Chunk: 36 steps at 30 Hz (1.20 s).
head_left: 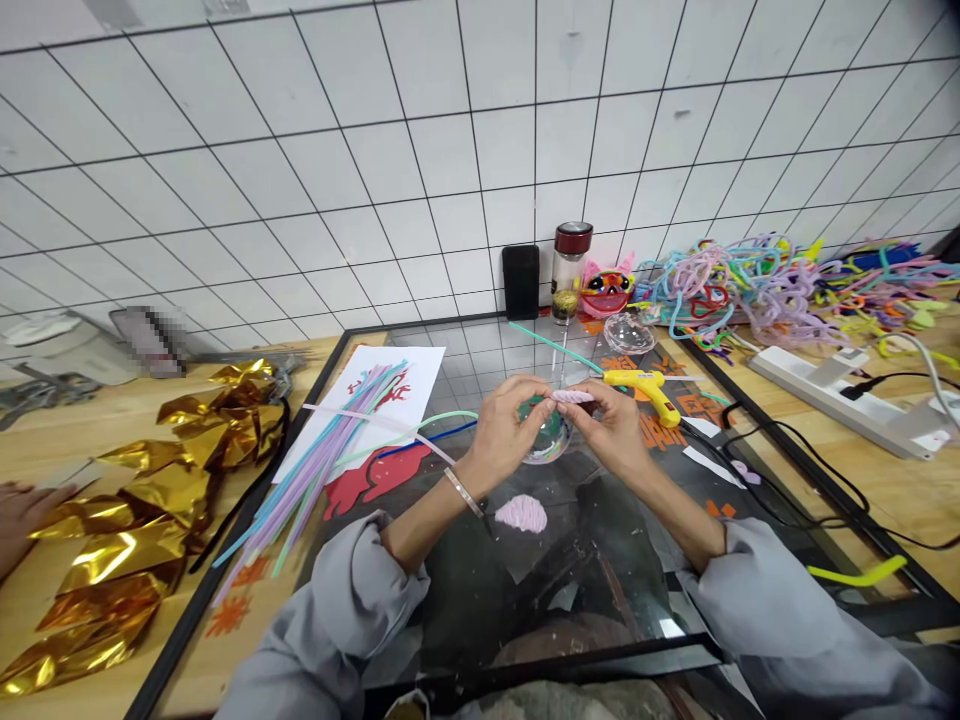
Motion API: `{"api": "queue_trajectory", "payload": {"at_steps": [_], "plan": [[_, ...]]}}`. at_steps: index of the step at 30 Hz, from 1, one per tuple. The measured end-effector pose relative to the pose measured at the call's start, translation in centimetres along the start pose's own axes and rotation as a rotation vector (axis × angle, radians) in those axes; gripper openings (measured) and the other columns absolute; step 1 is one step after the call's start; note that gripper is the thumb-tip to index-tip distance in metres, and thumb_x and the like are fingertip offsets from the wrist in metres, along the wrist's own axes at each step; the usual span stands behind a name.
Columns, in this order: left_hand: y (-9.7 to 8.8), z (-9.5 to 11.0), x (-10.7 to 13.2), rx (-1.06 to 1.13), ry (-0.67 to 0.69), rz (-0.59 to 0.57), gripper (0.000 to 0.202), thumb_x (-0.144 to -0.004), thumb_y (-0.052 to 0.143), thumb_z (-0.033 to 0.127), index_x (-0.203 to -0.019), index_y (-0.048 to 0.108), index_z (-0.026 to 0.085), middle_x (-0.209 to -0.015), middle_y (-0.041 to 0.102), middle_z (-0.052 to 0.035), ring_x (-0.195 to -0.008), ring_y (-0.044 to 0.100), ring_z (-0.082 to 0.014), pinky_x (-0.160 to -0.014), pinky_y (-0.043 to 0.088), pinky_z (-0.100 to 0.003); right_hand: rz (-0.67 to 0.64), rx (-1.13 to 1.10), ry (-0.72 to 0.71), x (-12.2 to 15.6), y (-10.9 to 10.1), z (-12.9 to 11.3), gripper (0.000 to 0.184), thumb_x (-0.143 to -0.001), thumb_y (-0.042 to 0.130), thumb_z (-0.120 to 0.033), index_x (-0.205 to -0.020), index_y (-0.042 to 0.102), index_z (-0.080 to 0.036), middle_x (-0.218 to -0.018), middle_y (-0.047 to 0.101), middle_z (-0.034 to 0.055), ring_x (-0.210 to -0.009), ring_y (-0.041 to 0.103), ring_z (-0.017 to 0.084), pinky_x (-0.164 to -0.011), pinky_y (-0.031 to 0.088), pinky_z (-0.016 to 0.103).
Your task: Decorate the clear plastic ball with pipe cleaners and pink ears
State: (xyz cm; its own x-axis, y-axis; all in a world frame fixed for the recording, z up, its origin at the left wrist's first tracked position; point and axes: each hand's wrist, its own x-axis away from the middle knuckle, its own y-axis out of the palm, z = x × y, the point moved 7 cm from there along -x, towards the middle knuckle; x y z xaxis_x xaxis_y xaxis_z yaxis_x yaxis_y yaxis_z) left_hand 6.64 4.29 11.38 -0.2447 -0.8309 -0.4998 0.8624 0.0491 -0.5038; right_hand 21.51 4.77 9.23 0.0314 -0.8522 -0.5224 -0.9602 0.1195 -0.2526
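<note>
Pinching a small pink coil point(572, 397) from either end, the left hand point(514, 425) and right hand point(611, 425) each have the grip closed on it, thumb against fingers, in front of a clear bowl point(551, 455). Below them, a pink teardrop piece point(523, 514) lies on a black-framed glass panel point(465, 370), which mirrors the grid of the white tiled wall point(435, 150) behind. The panel rests on a pale wooden table point(806, 435). On the left, fuzzy stems point(330, 450) lie across white paper point(427, 365), with crumpled gold foil point(157, 530) farther out and another person's hand point(26, 520) at the edge. A yellow glue gun point(637, 385) lies near the right hand; beyond the panel, a tangle of colored stems point(750, 285) sits along the wall near a white power strip point(832, 395). A red-capped bottle point(570, 280) stands beside a dark phone point(521, 283).
</note>
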Motion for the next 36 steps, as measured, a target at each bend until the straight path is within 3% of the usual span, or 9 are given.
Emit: {"api": "queue_trajectory", "payload": {"at_steps": [8,13,19,23,26,30,33,36], "plan": [[-0.1,-0.5,0.0,0.013,-0.026,0.007,0.012,-0.091,0.061,0.025,-0.091,0.07,0.018,-0.105,0.073,-0.008,-0.104,0.068,-0.0203,-0.095,0.052,-0.035,-0.051,-0.167,0.146,0.3,0.5,2.1,0.017,-0.079,0.073,-0.036,-0.079,0.072,-0.019,-0.07,0.064,-0.0001,-0.066,0.057,0.016,-0.065,0.047,0.03],[-0.1,-0.6,0.0,0.02,-0.045,0.015,0.011,-0.09,0.061,0.026,-0.089,0.07,0.019,-0.106,0.073,-0.0084,-0.105,0.068,-0.0211,-0.096,0.052,-0.037,-0.047,-0.058,0.062,0.1,0.1,1.1,0.017,-0.083,0.068,-0.035,-0.074,0.068,-0.02,-0.078,0.063,0.0022,-0.073,0.057,0.017,-0.068,0.046,0.031],[-1.6,0.8,0.0,-0.06,0.001,0.092,0.024,-0.084,0.07,0.029,-0.105,0.069,0.019,-0.114,0.071,-0.0091,-0.111,0.064,-0.0235,-0.101,0.048,-0.04,-0.112,0.028,0.062,0.3,-0.2,-0.5,0.019,-0.088,0.061,-0.033,-0.073,0.061,-0.02,-0.065,0.055,-0.0019,-0.064,0.052,0.014,-0.063,0.041,0.029],[-1.8,1.8,0.0,-0.008,0.016,0.025,0.018,-0.084,0.071,0.032,-0.096,0.073,0.018,-0.089,0.071,-0.0052,-0.087,0.063,-0.0185,-0.083,0.05,-0.032,-0.171,0.044,-0.001,0.4,-0.1,-2.2,0.024,-0.087,0.063,-0.031,-0.066,0.058,-0.02,-0.063,0.051,-0.0031,-0.059,0.046,0.012,-0.058,0.035,0.027],[-1.4,1.0,0.0,0.208,-0.13,-0.057,0.027,-0.087,0.067,0.042,-0.083,0.073,0.015,-0.075,0.067,-0.0031,-0.07,0.058,-0.0139,-0.066,0.045,-0.026,-0.162,-0.093,0.072,0.4,-0.3,-2.3,0.023,-0.087,0.065,-0.04,-0.077,0.068,-0.02,-0.07,0.062,-0.0003,-0.063,0.053,0.013,-0.061,0.042,0.027],[-1.3,-0.5,0.1,0.545,-0.322,0.021,0.039,-0.077,0.075,0.052,-0.079,0.07,0.014,-0.069,0.064,-0.0006,-0.061,0.052,-0.0099,-0.059,0.042,-0.023,-0.102,-0.289,0.209,0.4,-0.6,-1.6,0.037,-0.08,0.069,-0.056,-0.086,0.074,-0.02,-0.075,0.071,0.0031,-0.063,0.06,0.015,-0.06,0.049,0.028],[-1.2,-0.9,0.0,0.611,-0.351,0.056,0.042,-0.073,0.077,0.054,-0.076,0.068,0.014,-0.061,0.057,0.0025,-0.056,0.046,-0.0076,-0.055,0.037,-0.021,-0.105,-0.294,0.224,0.6,-0.2,-1.7,0.035,-0.074,0.076,-0.054,-0.076,0.073,-0.019,-0.068,0.068,0.0016,-0.06,0.057,0.014,-0.057,0.048,0.027],[-0.8,-0.7,0.1,0.613,-0.372,0.012,0.042,-0.072,0.079,0.054,-0.073,0.067,0.013,-0.06,0.055,0.0031,-0.056,0.044,-0.0071,-0.054,0.035,-0.021,-0.075,-0.277,0.214,0.9,0.0,-2.1,0.032,-0.073,0.077,-0.05,-0.069,0.07,-0.019,-0.062,0.062,-0.0001,-0.057,0.053,0.013,-0.053,0.044,0.025]]}}
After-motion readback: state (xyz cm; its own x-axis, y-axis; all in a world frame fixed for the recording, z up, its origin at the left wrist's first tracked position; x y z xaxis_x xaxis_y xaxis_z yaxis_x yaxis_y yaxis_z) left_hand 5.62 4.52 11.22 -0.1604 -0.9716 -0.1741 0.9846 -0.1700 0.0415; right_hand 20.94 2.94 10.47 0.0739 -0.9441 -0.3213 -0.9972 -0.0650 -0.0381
